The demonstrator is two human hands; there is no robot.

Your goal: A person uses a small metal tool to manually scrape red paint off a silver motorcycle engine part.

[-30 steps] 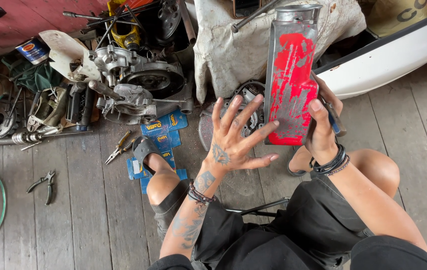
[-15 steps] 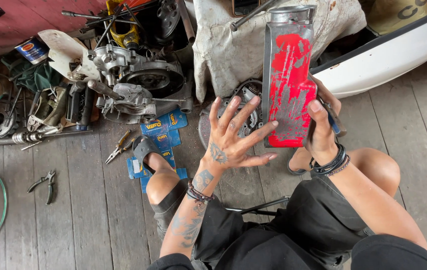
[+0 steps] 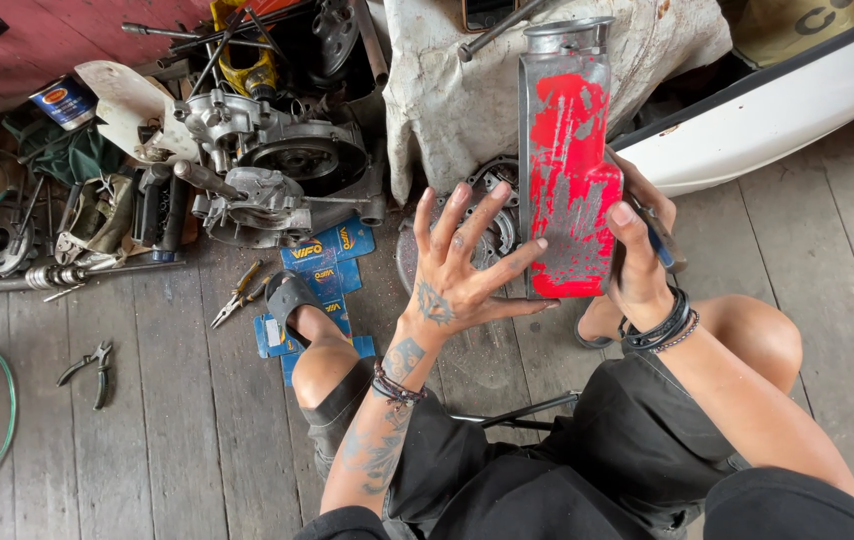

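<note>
- We see a tall metal canister [image 3: 569, 160] with scuffed red paint, held upright above the plank floor [image 3: 147, 420], between the two hands.
- The right hand [image 3: 642, 260] grasps its lower right edge: the thumb [image 3: 625, 222] lies across the red front face and the other fingers wrap behind, out of our sight.
- The left hand [image 3: 462, 270] is open, fingers spread wide and grasping nothing. Its palm faces away from us; the index fingertip [image 3: 539, 243] just meets the canister's left edge and the rest fan out to the left of it.
- Behind the left hand a round metal disc [image 3: 492, 215] lies on the floor.
- Further left sit an engine casing [image 3: 277, 170], blue packets [image 3: 322, 265] and pliers [image 3: 92, 365].
</note>
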